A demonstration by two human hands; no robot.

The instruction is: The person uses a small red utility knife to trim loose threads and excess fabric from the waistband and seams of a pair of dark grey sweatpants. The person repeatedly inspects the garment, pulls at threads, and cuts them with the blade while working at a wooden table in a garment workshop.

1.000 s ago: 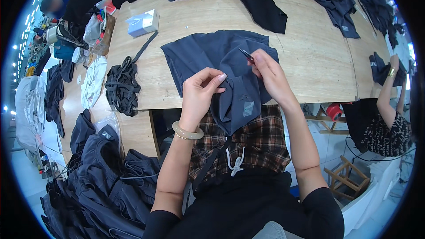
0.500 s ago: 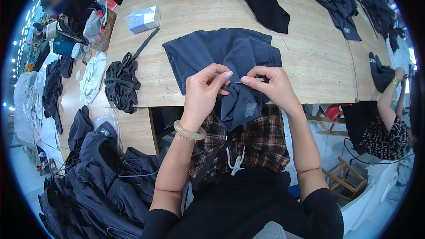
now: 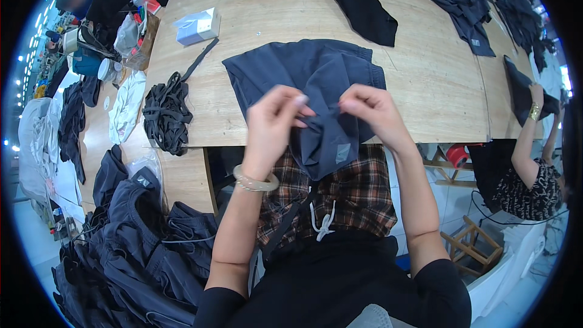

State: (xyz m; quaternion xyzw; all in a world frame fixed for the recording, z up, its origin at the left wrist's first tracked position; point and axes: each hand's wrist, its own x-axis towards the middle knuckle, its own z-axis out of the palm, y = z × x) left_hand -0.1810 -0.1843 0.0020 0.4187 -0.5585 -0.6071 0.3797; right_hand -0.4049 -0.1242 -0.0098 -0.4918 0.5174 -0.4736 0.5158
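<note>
A dark blue-grey garment (image 3: 291,67) with gathered, elastic-looking edges at its right lies on the table, part of it hanging over the front edge towards my lap. A small shiny patch (image 3: 342,152) shows on the hanging part. Above the bunched cloth is my left hand (image 3: 274,118), thumb and fingers drawn together in a pinch, a pale bangle on its wrist. Opposite it, my right hand (image 3: 371,111) is also pinched, its fingertips close to the cloth. Both hands are smeared by motion, and what sits between the fingertips is too small to make out.
A tissue box (image 3: 198,27) and a bundle of dark strips (image 3: 167,114) lie left of the garment. Dark clothes (image 3: 349,0) cover the far edge. A heap of garments (image 3: 139,237) sits lower left. At right, another person's hand (image 3: 535,94) handles dark cloth.
My hands have drawn apart; the left moved slightly leftward, the right slightly rightward. A thin light thing seen between the fingertips earlier no longer shows. The person at right has shifted the dark cloth.
</note>
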